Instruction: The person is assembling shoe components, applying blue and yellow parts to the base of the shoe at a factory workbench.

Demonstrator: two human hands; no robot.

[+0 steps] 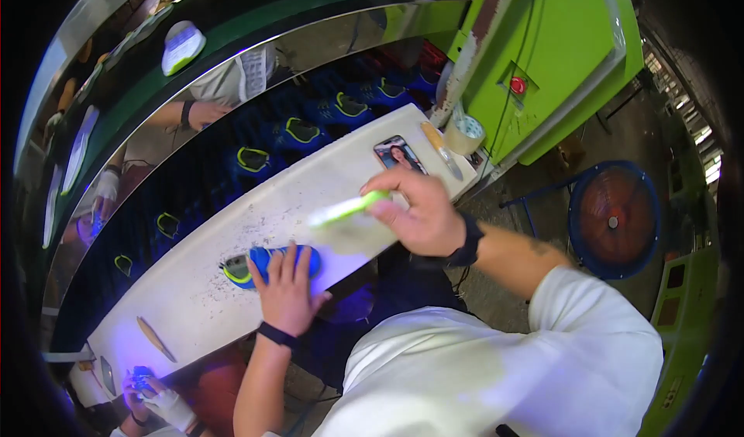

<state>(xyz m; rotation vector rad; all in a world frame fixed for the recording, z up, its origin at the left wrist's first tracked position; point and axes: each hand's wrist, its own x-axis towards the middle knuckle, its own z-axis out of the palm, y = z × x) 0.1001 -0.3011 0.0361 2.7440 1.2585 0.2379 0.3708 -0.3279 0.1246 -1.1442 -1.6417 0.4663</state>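
A blue shoe upper [267, 262] with a lime-edged opening lies on its side on the white worktable [341, 204]. My left hand [291, 290] rests over it, fingers curled across its blue side and thumb apart. Above the table, to the right of the shoe, my right hand [418, 214] is closed around the lime-green end of a white and green shoe sole [345, 210]. The sole is smeared by motion and points left toward the shoe.
Behind the table runs a dark belt with several blue shoes [302, 130], then a green belt with a pale sole [184, 47]. A phone [397, 155], wooden-handled tool [442, 150] and tape roll [463, 134] lie right. A co-worker's hands [159, 402] hold a blue shoe lower left.
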